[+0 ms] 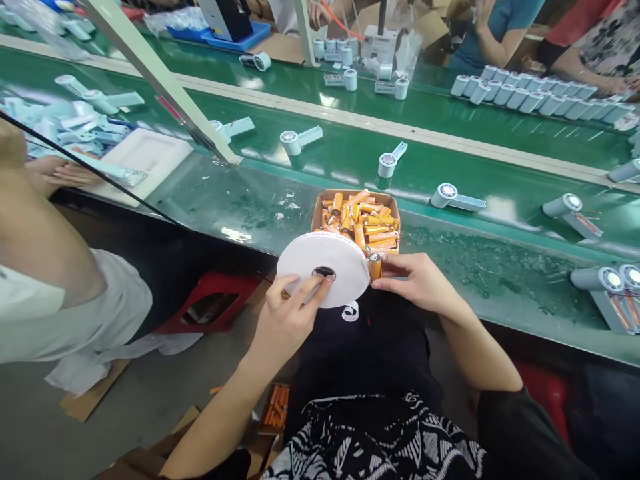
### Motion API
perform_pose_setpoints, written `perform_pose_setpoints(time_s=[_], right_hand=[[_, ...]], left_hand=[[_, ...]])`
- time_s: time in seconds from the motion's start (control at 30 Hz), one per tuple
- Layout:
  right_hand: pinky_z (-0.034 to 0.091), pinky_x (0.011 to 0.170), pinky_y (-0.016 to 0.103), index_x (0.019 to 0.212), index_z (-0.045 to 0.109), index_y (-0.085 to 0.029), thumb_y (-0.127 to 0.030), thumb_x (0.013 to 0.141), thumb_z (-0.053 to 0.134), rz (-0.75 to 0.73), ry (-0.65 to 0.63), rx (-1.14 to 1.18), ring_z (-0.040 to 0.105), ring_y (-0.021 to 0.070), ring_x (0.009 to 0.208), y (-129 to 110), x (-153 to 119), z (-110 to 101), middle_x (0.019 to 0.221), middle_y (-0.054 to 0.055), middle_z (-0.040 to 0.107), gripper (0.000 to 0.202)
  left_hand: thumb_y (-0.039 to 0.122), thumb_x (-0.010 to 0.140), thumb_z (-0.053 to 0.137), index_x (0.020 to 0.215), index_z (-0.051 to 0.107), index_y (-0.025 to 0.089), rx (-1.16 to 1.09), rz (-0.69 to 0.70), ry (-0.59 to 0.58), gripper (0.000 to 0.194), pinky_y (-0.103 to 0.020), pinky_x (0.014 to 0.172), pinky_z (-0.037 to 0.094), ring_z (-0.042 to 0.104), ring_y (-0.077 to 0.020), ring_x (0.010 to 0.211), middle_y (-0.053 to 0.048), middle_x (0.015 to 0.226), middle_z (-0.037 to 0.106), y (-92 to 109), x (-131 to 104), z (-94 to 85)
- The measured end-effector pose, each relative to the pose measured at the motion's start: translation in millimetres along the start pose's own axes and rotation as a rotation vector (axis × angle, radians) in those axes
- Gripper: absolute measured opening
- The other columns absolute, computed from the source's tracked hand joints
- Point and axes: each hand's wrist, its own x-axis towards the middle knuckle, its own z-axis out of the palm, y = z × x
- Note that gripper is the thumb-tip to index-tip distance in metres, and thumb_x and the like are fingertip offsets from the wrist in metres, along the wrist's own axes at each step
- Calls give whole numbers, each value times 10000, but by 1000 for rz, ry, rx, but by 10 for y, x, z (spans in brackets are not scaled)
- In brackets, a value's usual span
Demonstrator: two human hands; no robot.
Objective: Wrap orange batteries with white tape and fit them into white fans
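While forearms [227, 390] converge | left hand [289, 319] holding white roll [347, 267] at its core | right hand [424, 283] pinching orange cylinder [375, 269]

Worn on the head, facing forward and down. Views left hand [295, 310] and right hand [423, 280] from close above, patterned garment [375, 437] nearest, green conveyor belt [345, 152] farther off.

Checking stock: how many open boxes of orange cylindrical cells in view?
2: one brown cardboard box on the green worktop, just beyond the round white tape roll; one brown box low down, below the left hand. Others may be hidden.
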Motion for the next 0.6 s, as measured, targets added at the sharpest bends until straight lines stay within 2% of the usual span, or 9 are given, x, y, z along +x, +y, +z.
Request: perform_pose_setpoints(time_s=[0.07, 0.17, 0.27, 0.37, 0.43, 0.5, 0.53, 0.6], right_hand=[[661, 894, 437, 1060, 827, -238, -441, 778, 903, 60, 69, 216, 786, 281, 918, 74, 11, 71, 1003, 27, 831, 355], [662, 956, 462, 1050, 816, -232, -436, 679, 970, 46, 372, 529, 792, 294, 1000, 174, 37, 250, 1058, 47, 835, 450], [649, 990, 428, 1124, 783, -233, -430, 709, 958, 14, 629, 779, 780, 269, 1078, 213, 21, 511, 1150, 69, 822, 492], [645, 986, 382, 1143, 757, -254, -373, 714, 957, 7, 773, 923, 774, 240, 1099, 196, -44, 809, 1193, 61, 810, 489], [648, 978, 387, 1115, 747, -261, -353, 700, 964, 5, 844, 954, 779, 235, 1075, 176, -78, 927, 1156, 52, 817, 478], [656, 961, 407, 1077, 743, -257, -336, 693, 965, -9, 852, 916, 787, 237, 1021, 146, -70, 849, 1090, 50, 823, 451], [660, 952, 406, 1063, 743, -258, -321, 698, 961, -41, 846, 871, 786, 234, 1000, 127, -47, 706, 1063, 44, 821, 429], [665, 939, 368, 1048, 743, -274, -300, 739, 929, -182, 866, 750, 775, 215, 1016, 83, 26, 211, 1058, 19, 800, 362]], left_hand=[[82, 908, 729, 1443, 643, 222, 26, 9, 17, 559, -461, 1088, 446, 563, -289, 1164, -35, 1272, 770, 22, 14, 0], [183, 905, 781, 1450, 631, 211, 15, -35, 90, 565, -547, 1173, 402, 554, -304, 1109, -69, 1181, 777, 100, 48, 25], [326, 880, 836, 1435, 637, 206, -21, -89, 171, 601, -642, 1235, 328, 532, -321, 1085, -95, 1064, 758, 206, 103, 68], [371, 854, 860, 1416, 642, 205, -41, -116, 242, 625, -667, 1264, 263, 518, -322, 1096, -95, 1019, 738, 316, 158, 124], [378, 843, 867, 1411, 643, 201, -50, -136, 282, 635, -665, 1256, 260, 514, -321, 1091, -100, 1007, 731, 414, 173, 167], [358, 838, 866, 1400, 653, 203, -91, -157, 270, 621, -640, 1231, 296, 517, -317, 1085, -107, 1016, 728, 548, 149, 202], [330, 843, 856, 1386, 665, 220, -130, -144, 237, 586, -617, 1221, 310, 524, -308, 1082, -101, 1025, 730, 618, 122, 211], [269, 868, 813, 1339, 693, 278, -242, -53, 141, 486, -566, 1217, 315, 544, -277, 1057, -68, 1025, 738, 708, 47, 203]])
